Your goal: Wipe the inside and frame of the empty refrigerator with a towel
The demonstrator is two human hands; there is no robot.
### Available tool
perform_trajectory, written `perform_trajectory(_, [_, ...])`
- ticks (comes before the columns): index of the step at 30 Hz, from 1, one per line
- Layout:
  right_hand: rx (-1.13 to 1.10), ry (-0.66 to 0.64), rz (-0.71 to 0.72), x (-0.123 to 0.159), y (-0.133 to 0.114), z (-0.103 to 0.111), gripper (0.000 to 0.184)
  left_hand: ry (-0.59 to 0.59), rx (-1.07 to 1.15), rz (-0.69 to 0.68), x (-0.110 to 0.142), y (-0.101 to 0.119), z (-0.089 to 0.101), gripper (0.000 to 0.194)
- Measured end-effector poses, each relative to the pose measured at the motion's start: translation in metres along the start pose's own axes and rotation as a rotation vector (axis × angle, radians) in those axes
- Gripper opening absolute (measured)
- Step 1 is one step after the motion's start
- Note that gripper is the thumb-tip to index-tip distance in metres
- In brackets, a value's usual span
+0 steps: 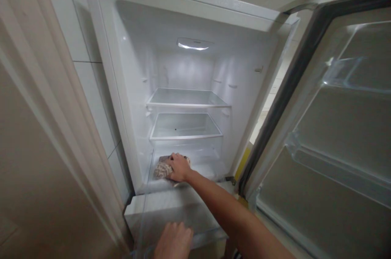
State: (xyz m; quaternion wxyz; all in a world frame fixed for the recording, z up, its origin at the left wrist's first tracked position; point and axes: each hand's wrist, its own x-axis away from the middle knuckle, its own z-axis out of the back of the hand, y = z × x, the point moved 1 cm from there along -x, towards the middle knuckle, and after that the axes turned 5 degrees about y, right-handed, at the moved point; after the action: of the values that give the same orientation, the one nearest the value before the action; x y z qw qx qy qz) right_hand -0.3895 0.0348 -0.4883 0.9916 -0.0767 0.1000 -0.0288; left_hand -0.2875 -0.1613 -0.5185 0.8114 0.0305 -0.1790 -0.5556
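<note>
Cloth: a patterned, brown-and-pale cloth [162,170] lies bunched low inside the open fridge [122,88], beneath its two shelves, toward the left wall.
Cloth's direction: its visible spread runs roughly left to right across the fridge, the left end slightly nearer the camera; the hand hides the middle, so the full long axis cannot be told.
Right hand: the person's right hand [180,168] presses over the cloth, fingers bent around it and grasping it, the bare forearm reaching in from the fridge's lower right.
Left hand: the left hand [174,239] is at the fridge's lower front, fingers curled inward, beside a clear panel [201,220]; whether they grip its edge cannot be told.
Shelves: an upper shelf [186,98] and a lower shelf [187,125], both glass with white front edges, span the fridge's interior; a dark speck [175,129] marks the lower one.
Lamp: a lit lamp [194,44] glows at the fridge's ceiling, its small marking too small to read.
Door: the door [345,128] stands open to the fridge's right, showing a dark gasket [285,92] and clear racks [339,169].
Surroundings: a tiled wall [91,84] flanks the fridge's left side.
</note>
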Motion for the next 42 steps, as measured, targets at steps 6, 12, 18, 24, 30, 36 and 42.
perform_trajectory(6, [-0.129,-0.207,0.440,0.027,-0.033,-0.020,0.062,0.023,-0.041,0.067,0.003,0.004,0.016,0.032])
perform_trajectory(12, [-0.349,-0.550,0.407,0.073,0.000,0.008,0.039,0.055,-0.088,0.085,0.009,-0.008,0.026,0.034])
perform_trajectory(18, [-0.168,-0.601,-0.144,0.089,0.055,0.074,0.039,0.047,-0.133,0.055,0.017,-0.009,0.024,0.030])
perform_trajectory(24, [0.130,-0.195,-0.343,0.064,0.056,0.079,0.044,-0.067,-0.050,-0.010,0.023,0.007,0.022,0.032])
perform_trajectory(30, [0.075,-0.132,-0.076,-0.005,-0.018,0.038,0.047,-0.066,-0.041,-0.003,0.020,0.013,0.024,0.028])
perform_trajectory(36, [-0.030,-0.291,0.137,-0.020,-0.067,0.019,0.049,0.008,-0.066,0.029,0.026,0.000,0.028,0.026])
perform_trajectory(42, [-0.346,-0.586,0.257,0.032,-0.063,0.004,0.033,0.113,-0.096,0.024,0.024,-0.010,0.036,0.033])
